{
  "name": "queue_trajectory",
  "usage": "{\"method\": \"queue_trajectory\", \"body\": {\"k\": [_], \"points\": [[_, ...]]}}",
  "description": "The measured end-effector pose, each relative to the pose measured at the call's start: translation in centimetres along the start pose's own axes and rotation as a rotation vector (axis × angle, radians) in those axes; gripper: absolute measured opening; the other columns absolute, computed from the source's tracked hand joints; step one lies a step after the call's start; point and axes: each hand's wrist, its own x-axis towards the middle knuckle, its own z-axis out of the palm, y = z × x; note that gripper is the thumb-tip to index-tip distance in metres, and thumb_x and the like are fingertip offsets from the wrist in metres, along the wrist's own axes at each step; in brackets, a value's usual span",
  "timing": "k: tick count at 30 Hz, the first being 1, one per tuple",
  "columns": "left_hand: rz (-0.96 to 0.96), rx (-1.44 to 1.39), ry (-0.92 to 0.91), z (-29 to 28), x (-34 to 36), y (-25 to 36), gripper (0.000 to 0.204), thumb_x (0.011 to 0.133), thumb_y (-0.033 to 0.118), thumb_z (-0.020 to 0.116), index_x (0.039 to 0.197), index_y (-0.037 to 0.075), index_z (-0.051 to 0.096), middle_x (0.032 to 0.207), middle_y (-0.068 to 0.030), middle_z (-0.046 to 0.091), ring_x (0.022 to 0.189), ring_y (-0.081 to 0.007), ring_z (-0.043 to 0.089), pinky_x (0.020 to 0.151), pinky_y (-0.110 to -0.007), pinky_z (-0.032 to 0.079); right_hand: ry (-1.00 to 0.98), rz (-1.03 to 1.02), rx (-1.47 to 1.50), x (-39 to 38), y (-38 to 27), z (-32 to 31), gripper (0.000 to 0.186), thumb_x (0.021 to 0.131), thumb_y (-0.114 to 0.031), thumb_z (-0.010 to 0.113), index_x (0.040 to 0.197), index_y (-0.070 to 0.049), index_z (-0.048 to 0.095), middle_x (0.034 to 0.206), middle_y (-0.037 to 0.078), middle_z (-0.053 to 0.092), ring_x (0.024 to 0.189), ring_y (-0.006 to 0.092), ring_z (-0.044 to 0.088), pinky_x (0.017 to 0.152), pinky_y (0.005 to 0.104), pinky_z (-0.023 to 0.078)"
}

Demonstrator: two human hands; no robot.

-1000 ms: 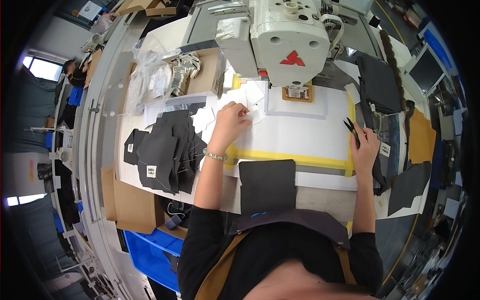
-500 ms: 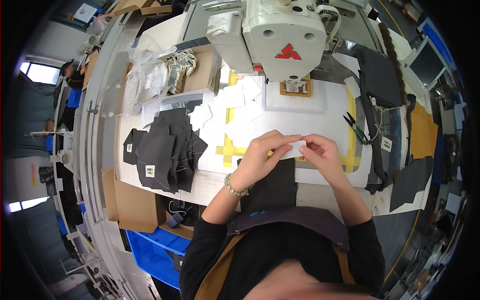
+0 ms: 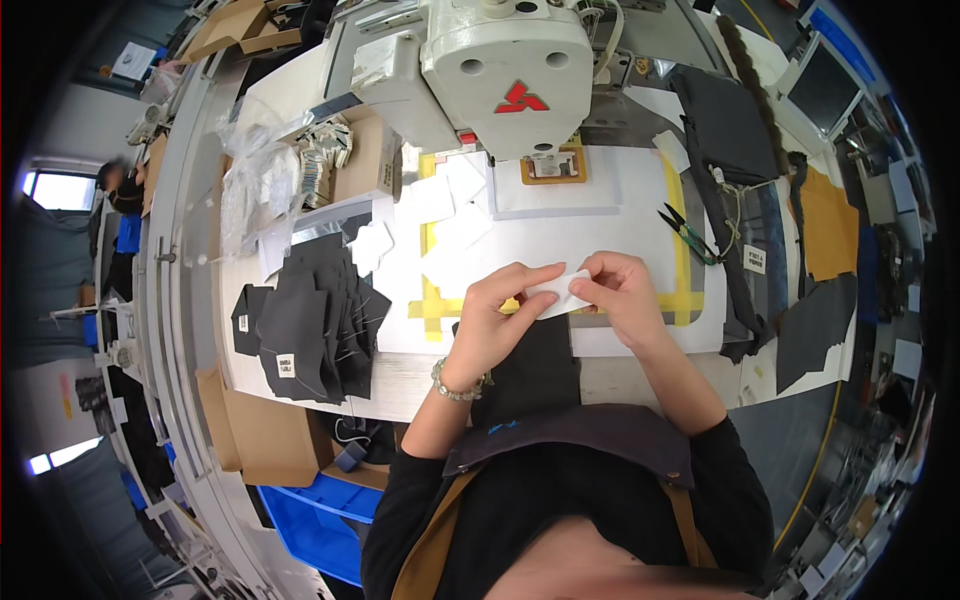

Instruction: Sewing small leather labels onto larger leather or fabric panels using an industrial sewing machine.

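A small white rectangular piece [image 3: 560,297] is pinched between my two hands above the near edge of the table; I cannot tell whether it is paper or cloth. My left hand [image 3: 498,312] grips its left end between thumb and fingers, a beaded bracelet at the wrist. My right hand [image 3: 622,298] pinches the other end close by. Below them a black fabric panel [image 3: 530,372] lies over the table edge toward my lap. Just beyond is a white sheet [image 3: 610,240] bordered with yellow tape [image 3: 440,308].
A sewing machine head [image 3: 510,85] stands over an orange-framed clamp [image 3: 553,166]. White pieces [image 3: 463,228] lie left of it. Stacked dark panels [image 3: 312,325], a cardboard box [image 3: 372,150] of labels and a plastic bag [image 3: 255,185] sit left. Green-handled thread snips [image 3: 690,236] rest right.
The whole view has shifted, so the table and machine appear further left. Both hands still hold the white piece, now tilted and showing more of its face between the fingers.
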Motion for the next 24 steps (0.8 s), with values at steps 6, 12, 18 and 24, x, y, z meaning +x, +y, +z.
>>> {"method": "queue_trajectory", "body": {"k": [6, 12, 18, 24], "points": [[-0.115, -0.264, 0.014, -0.1, -0.3, -0.4, 0.035, 0.083, -0.002, 0.071, 0.117, 0.007, 0.071, 0.079, -0.0008, 0.059, 0.067, -0.0077, 0.047, 0.060, -0.021, 0.042, -0.249, 0.129, 0.535, 0.2, 0.6, -0.8, 0.025, 0.088, -0.028, 0.074, 0.091, -0.006, 0.063, 0.078, -0.002, 0.062, 0.064, 0.0054, 0.054, 0.054, 0.0216, 0.040], [-0.074, -0.254, -0.001, -0.2, -0.4, -0.3, 0.034, 0.084, -0.002, 0.070, 0.117, 0.006, 0.070, 0.080, -0.0009, 0.059, 0.067, -0.0070, 0.047, 0.060, -0.021, 0.041, -0.226, 0.171, 0.560, 0.1, 0.8, -0.7, 0.023, 0.090, -0.026, 0.072, 0.090, -0.004, 0.064, 0.074, -0.001, 0.060, 0.061, 0.0066, 0.052, 0.055, 0.0228, 0.041], [-0.031, -0.300, -0.020, -0.4, -0.7, -0.5, 0.035, 0.083, -0.004, 0.070, 0.117, 0.006, 0.070, 0.080, -0.0017, 0.060, 0.067, -0.0076, 0.050, 0.060, -0.021, 0.041, -0.250, 0.174, 0.578, 0.3, 0.8, -0.8, 0.022, 0.089, -0.025, 0.073, 0.091, -0.005, 0.065, 0.080, 0.001, 0.063, 0.065, 0.0084, 0.055, 0.054, 0.0226, 0.042], [0.019, -0.302, -0.049, -0.7, -0.8, -0.8, 0.036, 0.082, -0.005, 0.071, 0.116, 0.006, 0.071, 0.079, -0.0027, 0.060, 0.067, -0.0094, 0.051, 0.061, -0.022, 0.042, -0.253, 0.172, 0.578, 0.2, 1.0, -0.5, 0.019, 0.089, -0.021, 0.073, 0.086, -0.004, 0.065, 0.080, 0.003, 0.063, 0.065, 0.0088, 0.054, 0.055, 0.0223, 0.043]]}}
